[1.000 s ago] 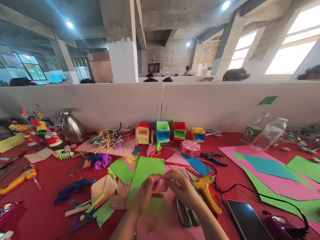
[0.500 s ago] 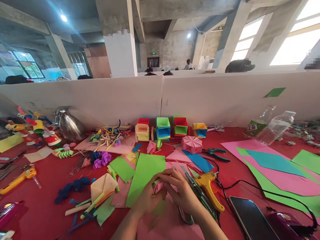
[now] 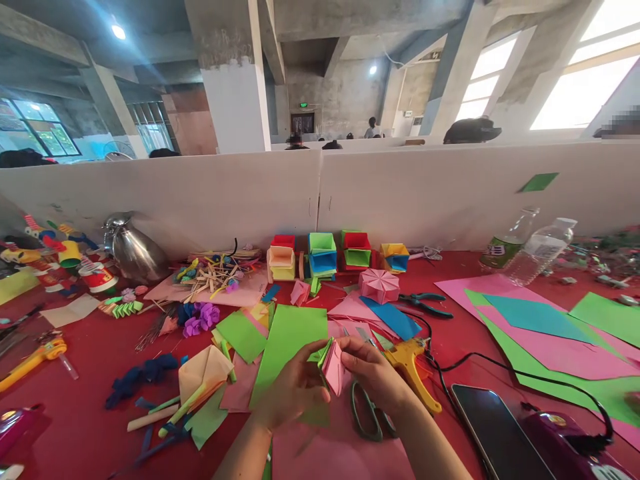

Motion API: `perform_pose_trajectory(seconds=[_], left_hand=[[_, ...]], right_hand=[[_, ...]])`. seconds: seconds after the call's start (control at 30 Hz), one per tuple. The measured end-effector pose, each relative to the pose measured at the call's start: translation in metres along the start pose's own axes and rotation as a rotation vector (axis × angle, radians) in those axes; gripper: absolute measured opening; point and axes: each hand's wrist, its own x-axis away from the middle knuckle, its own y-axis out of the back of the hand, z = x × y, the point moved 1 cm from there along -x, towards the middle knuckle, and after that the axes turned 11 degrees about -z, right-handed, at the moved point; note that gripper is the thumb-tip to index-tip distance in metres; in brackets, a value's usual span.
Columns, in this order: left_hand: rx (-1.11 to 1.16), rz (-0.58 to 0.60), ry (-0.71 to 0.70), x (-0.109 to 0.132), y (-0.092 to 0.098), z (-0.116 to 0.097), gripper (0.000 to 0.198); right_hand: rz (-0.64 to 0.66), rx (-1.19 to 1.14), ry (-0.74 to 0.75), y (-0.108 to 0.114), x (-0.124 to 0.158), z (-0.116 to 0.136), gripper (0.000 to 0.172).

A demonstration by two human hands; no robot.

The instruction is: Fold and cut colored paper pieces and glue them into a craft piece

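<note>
A small folded piece of pink and green paper point(image 3: 333, 372) is held upright between my two hands, over a pink sheet point(image 3: 345, 460). My right hand point(image 3: 370, 373) pinches its pink side between thumb and fingers. My left hand point(image 3: 295, 387) has its fingertips on the green edge, with the thumb apart below. Green-handled scissors point(image 3: 367, 417) lie just under my right hand. A green sheet point(image 3: 295, 343) is spread behind my left hand, and a yellow glue gun point(image 3: 413, 373) rests to the right of my right hand.
Colourful paper boxes point(image 3: 323, 257) and a pink octagonal box point(image 3: 379, 287) stand along the white partition point(image 3: 225, 200). A phone point(image 3: 497, 427) and a black cable lie at right, near large paper sheets point(image 3: 545, 333). Paper rolls point(image 3: 187, 413) are at left; a metal jug point(image 3: 135, 250) stands behind.
The folded paper, earlier mostly covered by my fingers, now shows its pink side. My right hand has turned and moved slightly right, and more of the scissors shows. The view has shifted slightly.
</note>
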Motion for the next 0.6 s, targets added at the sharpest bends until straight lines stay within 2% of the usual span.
perform_pose_trajectory(seconds=[0.13, 0.43, 0.6], left_hand=[[-0.007, -0.06, -0.043, -0.0019, -0.0008, 0.002, 0.065], [-0.068, -0.085, -0.102, 0.0007, -0.0048, -0.0053, 0.058], [-0.049, -0.057, -0.116, 0.0014, -0.006, -0.0021, 0.059]], right_hand=[[0.015, -0.137, -0.079, -0.0033, 0.0016, -0.0012, 0.024], [-0.016, -0.294, -0.162, -0.0086, 0.0024, 0.0029, 0.021], [-0.018, -0.356, -0.181, -0.01, 0.0035, 0.0028, 0.02]])
